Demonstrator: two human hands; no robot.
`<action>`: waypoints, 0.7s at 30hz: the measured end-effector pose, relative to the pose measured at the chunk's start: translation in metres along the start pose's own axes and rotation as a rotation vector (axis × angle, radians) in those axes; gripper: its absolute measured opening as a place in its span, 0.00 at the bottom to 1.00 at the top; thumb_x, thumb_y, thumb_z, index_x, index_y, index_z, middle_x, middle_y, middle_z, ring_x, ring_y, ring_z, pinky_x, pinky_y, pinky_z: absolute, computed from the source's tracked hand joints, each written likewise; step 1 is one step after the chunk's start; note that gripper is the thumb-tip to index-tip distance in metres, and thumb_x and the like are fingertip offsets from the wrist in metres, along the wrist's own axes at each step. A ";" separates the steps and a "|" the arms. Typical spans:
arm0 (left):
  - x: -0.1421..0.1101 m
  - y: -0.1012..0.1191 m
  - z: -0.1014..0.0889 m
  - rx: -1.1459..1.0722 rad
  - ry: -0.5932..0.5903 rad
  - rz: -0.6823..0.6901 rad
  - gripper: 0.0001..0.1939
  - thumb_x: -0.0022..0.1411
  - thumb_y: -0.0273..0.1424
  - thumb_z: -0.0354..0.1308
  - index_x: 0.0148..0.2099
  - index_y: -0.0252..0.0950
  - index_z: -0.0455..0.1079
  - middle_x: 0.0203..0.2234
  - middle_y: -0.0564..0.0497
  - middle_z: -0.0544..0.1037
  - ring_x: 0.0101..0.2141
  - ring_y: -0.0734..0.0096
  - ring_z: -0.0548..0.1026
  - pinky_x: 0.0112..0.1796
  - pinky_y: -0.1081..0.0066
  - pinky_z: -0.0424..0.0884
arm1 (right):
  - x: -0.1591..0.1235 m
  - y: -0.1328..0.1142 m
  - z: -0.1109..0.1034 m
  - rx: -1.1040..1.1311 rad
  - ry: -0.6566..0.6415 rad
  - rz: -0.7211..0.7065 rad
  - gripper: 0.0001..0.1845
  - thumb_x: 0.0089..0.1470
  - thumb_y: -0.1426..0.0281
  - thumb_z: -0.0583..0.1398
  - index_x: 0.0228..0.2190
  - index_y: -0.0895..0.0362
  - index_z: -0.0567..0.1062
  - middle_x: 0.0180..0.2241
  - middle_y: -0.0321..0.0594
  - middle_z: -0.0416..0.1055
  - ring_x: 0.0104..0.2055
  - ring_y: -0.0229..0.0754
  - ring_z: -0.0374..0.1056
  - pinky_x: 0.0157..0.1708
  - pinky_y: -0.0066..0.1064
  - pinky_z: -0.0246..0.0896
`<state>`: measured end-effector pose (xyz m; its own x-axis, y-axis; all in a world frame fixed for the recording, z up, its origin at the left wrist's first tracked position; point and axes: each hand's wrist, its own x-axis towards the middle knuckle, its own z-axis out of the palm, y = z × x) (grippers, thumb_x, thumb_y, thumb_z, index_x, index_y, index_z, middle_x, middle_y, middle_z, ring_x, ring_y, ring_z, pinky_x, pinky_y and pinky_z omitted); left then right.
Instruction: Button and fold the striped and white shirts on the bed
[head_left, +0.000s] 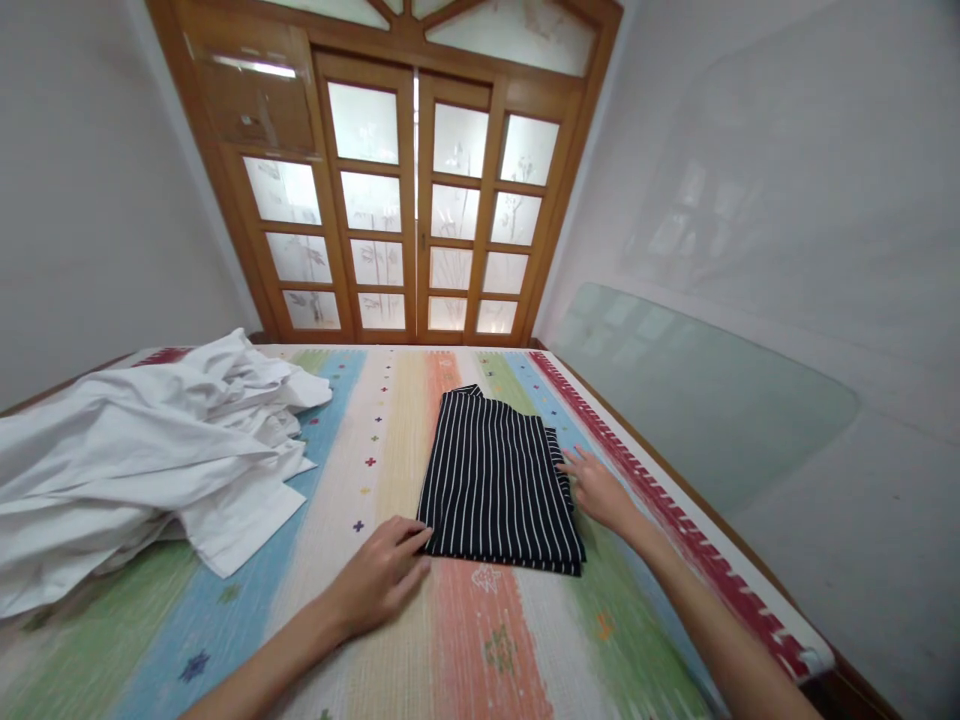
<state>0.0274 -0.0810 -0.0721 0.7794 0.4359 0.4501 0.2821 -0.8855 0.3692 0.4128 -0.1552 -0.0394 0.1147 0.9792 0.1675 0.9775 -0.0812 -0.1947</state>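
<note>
A black garment with thin white stripes [495,480] lies folded into a flat, roughly rectangular bundle on the bed. At its near left corner is my left hand [386,575], palm down, fingertips touching the cloth and thumb apart from the fingers. My right hand [598,488] is at the garment's right edge, with the fingers stretched out and the fingertips against the layered side. A small folded tip sticks up at the far end, and a few layers show along the right side. Whether it is a shirt or another garment I cannot tell.
A loose heap of white cloth [187,430] covers the left side of the bed. Under everything is a colourful striped bedspread [495,640]. Walls stand on both sides, with a pale green panel [697,390] on the right. Wooden glazed doors [416,200] close the far end.
</note>
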 end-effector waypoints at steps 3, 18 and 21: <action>0.001 0.004 -0.002 -0.006 0.083 0.045 0.14 0.65 0.27 0.52 0.51 0.36 0.71 0.44 0.43 0.76 0.45 0.63 0.74 0.46 0.62 0.73 | 0.006 -0.043 0.006 0.045 0.107 0.067 0.25 0.60 0.69 0.49 0.56 0.62 0.70 0.62 0.50 0.60 0.67 0.54 0.48 0.64 0.52 0.43; -0.001 -0.005 0.002 0.028 0.186 -0.062 0.11 0.65 0.24 0.51 0.47 0.37 0.70 0.51 0.41 0.71 0.52 0.59 0.69 0.51 0.58 0.71 | 0.032 -0.073 0.067 -0.153 -0.049 0.331 0.39 0.60 0.45 0.43 0.65 0.53 0.53 0.69 0.44 0.41 0.69 0.61 0.34 0.62 0.61 0.28; -0.002 -0.004 0.001 0.005 0.152 -0.070 0.10 0.65 0.24 0.50 0.45 0.37 0.70 0.50 0.41 0.71 0.52 0.59 0.69 0.51 0.58 0.71 | 0.046 -0.044 0.065 -0.189 -0.065 0.287 0.38 0.61 0.45 0.42 0.66 0.50 0.52 0.69 0.41 0.42 0.69 0.58 0.37 0.63 0.58 0.31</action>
<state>0.0255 -0.0780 -0.0754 0.6640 0.5158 0.5414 0.3360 -0.8526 0.4002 0.3636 -0.0940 -0.0862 0.3842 0.9207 0.0688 0.9232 -0.3822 -0.0410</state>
